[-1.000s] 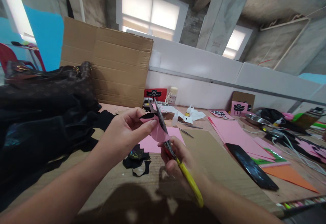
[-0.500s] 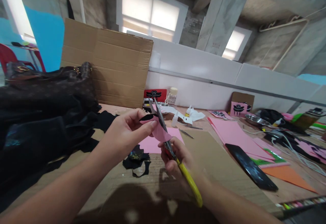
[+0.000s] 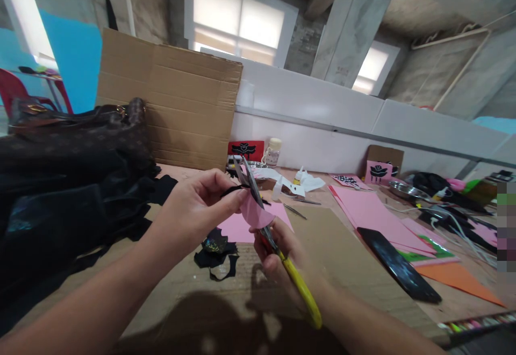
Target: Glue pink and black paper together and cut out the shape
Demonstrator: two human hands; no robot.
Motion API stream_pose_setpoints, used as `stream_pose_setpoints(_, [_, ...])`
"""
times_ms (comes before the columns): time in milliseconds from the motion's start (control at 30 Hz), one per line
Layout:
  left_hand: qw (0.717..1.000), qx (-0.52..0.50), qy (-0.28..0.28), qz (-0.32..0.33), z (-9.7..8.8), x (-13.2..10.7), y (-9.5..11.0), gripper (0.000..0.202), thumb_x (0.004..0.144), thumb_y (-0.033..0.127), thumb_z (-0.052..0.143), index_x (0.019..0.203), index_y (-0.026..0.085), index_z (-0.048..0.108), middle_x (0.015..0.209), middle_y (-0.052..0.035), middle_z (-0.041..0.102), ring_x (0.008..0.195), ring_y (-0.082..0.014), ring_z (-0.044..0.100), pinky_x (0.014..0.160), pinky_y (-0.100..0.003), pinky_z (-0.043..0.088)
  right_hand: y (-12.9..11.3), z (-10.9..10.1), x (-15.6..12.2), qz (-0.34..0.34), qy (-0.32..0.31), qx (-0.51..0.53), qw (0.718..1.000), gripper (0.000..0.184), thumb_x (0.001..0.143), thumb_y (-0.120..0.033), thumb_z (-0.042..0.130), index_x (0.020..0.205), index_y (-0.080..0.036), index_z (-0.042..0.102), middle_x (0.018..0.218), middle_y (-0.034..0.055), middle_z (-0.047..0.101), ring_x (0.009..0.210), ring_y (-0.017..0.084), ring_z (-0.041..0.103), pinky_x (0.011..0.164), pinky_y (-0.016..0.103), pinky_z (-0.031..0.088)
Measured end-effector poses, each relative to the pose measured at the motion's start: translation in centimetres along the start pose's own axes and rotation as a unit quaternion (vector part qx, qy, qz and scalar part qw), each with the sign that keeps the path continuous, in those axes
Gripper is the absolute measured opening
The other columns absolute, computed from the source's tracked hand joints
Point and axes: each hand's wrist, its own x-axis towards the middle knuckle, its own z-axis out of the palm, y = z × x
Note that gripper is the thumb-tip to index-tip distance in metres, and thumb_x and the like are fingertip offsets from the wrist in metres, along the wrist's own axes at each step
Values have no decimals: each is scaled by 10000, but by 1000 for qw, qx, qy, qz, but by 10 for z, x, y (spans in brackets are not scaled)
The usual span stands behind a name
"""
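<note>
My left hand (image 3: 197,210) pinches a small pink paper piece (image 3: 255,214) with a black shape on it, held up above the table. My right hand (image 3: 282,258) grips yellow-handled scissors (image 3: 278,250); their blades (image 3: 246,175) point up and stand open around the paper's edge. Black paper scraps (image 3: 217,253) lie on the brown cardboard mat (image 3: 346,258) just under my hands. A pink sheet (image 3: 242,228) lies flat behind the scraps.
A dark handbag and black cloth (image 3: 68,177) fill the left. Upright cardboard (image 3: 173,102) stands behind. A black phone (image 3: 397,262), pink sheets (image 3: 366,210), an orange triangle (image 3: 459,279), glue bottles (image 3: 278,187), a jar (image 3: 273,151), cables (image 3: 463,236) lie right.
The pink piece has turned a little in my left fingers and the scissor blades have shifted slightly along its edge. Both hands stay in the same place.
</note>
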Motion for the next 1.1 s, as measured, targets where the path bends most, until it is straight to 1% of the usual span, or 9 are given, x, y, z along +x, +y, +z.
stream_pose_setpoints(67, [1000,2,1,-7,1,0,0,220,780,290,786,667,184,629,653,47,665,611,-79,589,556,-155,471,-1,0,0,-2,-6,-11,1000,542,837,-673,670,1174,-260,576,818,-11,462,696,145,418,632,274,409])
stream_pose_setpoints(167, [1000,3,1,-9,2,0,2,227,767,291,789,658,181,623,643,47,651,598,-83,582,543,-165,461,-4,0,0,-1,-14,-9,1000,554,841,-695,645,1159,-250,562,808,-8,460,692,152,412,638,285,422])
stream_pose_setpoints(367, [1000,-7,-7,-16,1,1,2,234,761,296,796,662,184,616,659,42,667,610,-91,595,559,-172,474,-6,1,1,9,-26,6,1000,510,849,-671,656,1141,-267,550,822,-9,448,702,151,414,677,290,439])
stream_pose_setpoints(600, [999,-37,-31,-18,1,2,1,246,778,265,790,645,179,602,656,47,657,611,-71,590,565,-145,476,-5,-2,0,2,-23,-41,999,573,866,-678,622,1261,-273,534,831,13,471,706,174,439,643,301,434])
stream_pose_setpoints(700, [999,-31,-31,-23,1,3,1,259,763,278,801,643,177,595,645,44,650,592,-73,573,541,-149,460,-5,-1,1,4,-17,-33,999,587,848,-692,634,1262,-287,544,829,11,467,736,186,466,695,320,469])
stream_pose_setpoints(767, [999,-23,-29,-27,1,3,1,262,764,293,802,649,178,597,645,42,646,582,-74,563,527,-154,448,-5,0,2,3,-18,-21,1000,606,834,-701,644,1264,-286,545,820,3,458,717,175,458,687,315,473])
stream_pose_setpoints(833, [999,-20,-29,-27,0,2,1,262,764,299,801,648,181,598,648,39,646,587,-79,565,532,-159,451,-6,1,2,4,-21,-9,1000,610,830,-707,644,1253,-280,543,801,-5,449,688,164,433,651,301,453])
stream_pose_setpoints(967, [999,-28,-29,-25,0,1,1,244,762,296,799,653,187,609,664,31,665,621,-96,599,571,-174,486,-8,2,2,16,-18,-6,1000,594,813,-732,643,1176,-273,544,790,-16,443,678,157,390,612,286,373])
stream_pose_setpoints(1100, [998,-38,-35,-21,0,1,0,239,766,294,796,655,187,613,665,34,669,622,-91,600,571,-165,485,-6,1,2,8,-15,6,1000,546,810,-702,676,1089,-248,555,775,-21,442,678,149,380,608,275,350])
